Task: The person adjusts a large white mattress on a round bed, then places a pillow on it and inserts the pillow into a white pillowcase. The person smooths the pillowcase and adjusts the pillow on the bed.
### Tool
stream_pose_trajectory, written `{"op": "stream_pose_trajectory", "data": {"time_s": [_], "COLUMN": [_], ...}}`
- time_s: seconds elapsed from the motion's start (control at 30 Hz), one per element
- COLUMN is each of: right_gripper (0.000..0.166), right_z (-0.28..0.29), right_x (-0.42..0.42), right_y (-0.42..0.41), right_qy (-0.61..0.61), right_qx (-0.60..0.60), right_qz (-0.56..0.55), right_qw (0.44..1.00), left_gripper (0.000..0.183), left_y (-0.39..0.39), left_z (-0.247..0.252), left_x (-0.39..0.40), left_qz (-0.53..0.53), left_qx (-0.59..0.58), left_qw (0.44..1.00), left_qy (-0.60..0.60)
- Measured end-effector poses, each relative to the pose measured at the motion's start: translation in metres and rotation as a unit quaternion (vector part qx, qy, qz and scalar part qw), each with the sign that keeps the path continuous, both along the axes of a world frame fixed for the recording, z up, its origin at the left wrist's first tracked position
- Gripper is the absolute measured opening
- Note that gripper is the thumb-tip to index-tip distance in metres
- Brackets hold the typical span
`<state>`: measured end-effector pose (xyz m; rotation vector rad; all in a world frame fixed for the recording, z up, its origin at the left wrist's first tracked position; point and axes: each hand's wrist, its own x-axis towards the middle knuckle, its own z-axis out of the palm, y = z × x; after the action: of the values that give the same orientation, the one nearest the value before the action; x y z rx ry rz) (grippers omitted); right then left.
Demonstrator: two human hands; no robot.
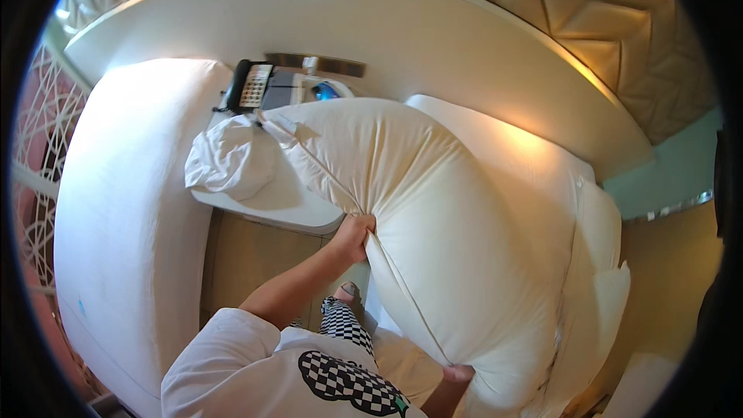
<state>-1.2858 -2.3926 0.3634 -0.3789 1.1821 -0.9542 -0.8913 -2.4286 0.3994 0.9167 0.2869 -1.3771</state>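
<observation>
A large, plump cream pillow (453, 232) hangs in front of me over the bed on my right. My left hand (355, 237) grips its near edge around the middle, and creases fan out from the fist. Lower down, my right hand (458, 373) holds the same seamed edge; its fingers are partly hidden by the fabric. At the pillow's far left end, a small tag shows beside the corner. Just beyond that end, a crumpled white cloth (232, 157) lies on the white bedside table (302, 203).
A white-covered bed (122, 215) stands on my left. On my right is another white bed (522, 133), with more cream bedding (598, 302) along its far side. The bedside table bears a telephone (249, 86). A pale headboard (406, 17) runs behind. Tiled floor (255, 261) lies between the beds.
</observation>
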Motion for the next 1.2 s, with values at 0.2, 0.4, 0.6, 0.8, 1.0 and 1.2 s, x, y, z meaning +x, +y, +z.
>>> {"op": "stream_pose_trajectory", "data": {"time_s": [0.2, 0.4, 0.6, 0.8, 1.0, 1.2], "right_gripper": [0.025, 0.032, 0.038, 0.044, 0.03, 0.032], "right_z": [0.013, -0.03, -0.076, -0.155, -0.049, -0.037], "right_x": [0.067, 0.221, 0.38, 0.56, 0.734, 0.842], "right_y": [0.025, 0.074, 0.148, 0.222, 0.374, 0.469], "right_qy": [0.01, -0.029, -0.037, -0.074, -0.157, -0.115], "right_qx": [-0.007, 0.065, 0.131, 0.074, -0.135, -0.243], "right_qz": [0.153, 0.389, 0.625, 0.847, 0.891, 0.901], "right_qw": [0.988, 0.918, 0.769, 0.522, 0.404, 0.341], "left_gripper": [0.032, 0.049, 0.044, 0.031, 0.029, 0.031], "left_y": [0.155, 0.383, 0.558, 0.662, 0.744, 0.8], "left_z": [0.047, 0.009, -0.009, -0.044, -0.084, -0.093], "left_x": [0.073, 0.157, 0.147, 0.131, 0.175, 0.249], "left_qz": [0.113, 0.277, 0.525, 0.724, 0.78, 0.818], "left_qx": [-0.178, -0.229, -0.173, -0.056, -0.109, -0.127], "left_qw": [0.977, 0.927, 0.814, 0.667, 0.544, 0.484], "left_qy": [0.007, -0.112, -0.177, -0.165, -0.289, -0.284]}}
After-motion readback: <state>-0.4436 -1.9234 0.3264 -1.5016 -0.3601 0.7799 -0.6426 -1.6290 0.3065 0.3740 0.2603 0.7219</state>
